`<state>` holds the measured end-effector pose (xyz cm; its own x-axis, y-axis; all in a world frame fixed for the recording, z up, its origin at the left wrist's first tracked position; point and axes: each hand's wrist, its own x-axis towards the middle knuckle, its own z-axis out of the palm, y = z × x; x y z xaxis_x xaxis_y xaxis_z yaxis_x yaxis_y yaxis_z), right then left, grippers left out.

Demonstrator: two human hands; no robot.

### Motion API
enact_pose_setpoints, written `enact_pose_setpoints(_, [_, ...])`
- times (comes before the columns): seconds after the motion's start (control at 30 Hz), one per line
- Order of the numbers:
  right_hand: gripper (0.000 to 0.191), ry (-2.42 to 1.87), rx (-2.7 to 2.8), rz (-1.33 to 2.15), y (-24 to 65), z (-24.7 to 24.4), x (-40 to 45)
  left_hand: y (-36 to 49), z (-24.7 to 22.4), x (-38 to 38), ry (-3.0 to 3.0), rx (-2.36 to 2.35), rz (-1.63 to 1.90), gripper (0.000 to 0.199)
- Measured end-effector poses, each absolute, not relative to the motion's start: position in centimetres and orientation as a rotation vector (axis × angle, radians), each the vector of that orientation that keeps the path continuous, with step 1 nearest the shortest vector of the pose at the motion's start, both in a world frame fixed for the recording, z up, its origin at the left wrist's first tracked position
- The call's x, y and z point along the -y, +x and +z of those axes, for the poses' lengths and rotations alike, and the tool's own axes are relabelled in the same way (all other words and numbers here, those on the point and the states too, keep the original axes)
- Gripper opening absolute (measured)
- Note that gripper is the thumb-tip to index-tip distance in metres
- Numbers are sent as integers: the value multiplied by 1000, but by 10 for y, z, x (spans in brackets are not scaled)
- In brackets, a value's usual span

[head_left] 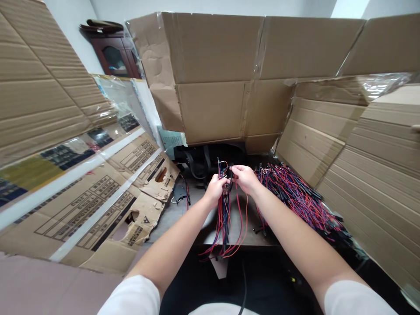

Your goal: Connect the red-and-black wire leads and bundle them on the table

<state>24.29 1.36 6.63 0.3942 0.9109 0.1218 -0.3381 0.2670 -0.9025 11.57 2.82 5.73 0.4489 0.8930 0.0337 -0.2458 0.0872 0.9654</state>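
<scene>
My left hand [216, 189] is closed around a small bundle of wires [224, 218] in red, blue, black and orange, near the middle of the table. The loose lengths hang down past the table's front edge. Just to the right, my right hand [244, 178] pinches a wire with a dark end [231, 171] between thumb and fingers, close above the left hand. A red and an orange wire [244, 218] curve down below it. The exact grip points are partly hidden by the fingers.
A large pile of red, blue and black wires [298, 197] lies at the right of the table [200, 218]. A black bag with straps [210, 159] sits at the back. Cardboard walls [213, 105] surround the table. A small dark piece with wires [181, 192] lies left.
</scene>
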Motion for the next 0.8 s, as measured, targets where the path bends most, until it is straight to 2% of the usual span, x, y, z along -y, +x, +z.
enact_pose_setpoints(0.23, [11, -894, 643, 909, 240, 77, -21, 112, 59, -17, 1197, -639, 859, 13])
enact_pose_setpoints(0.47, [13, -846, 630, 882, 239, 104, -21, 109, 58, -16, 1251, -636, 850, 11])
enact_pose_setpoints(0.8, [11, -922, 651, 945, 237, 92, -21, 112, 50, -25, 1170, -628, 885, 13])
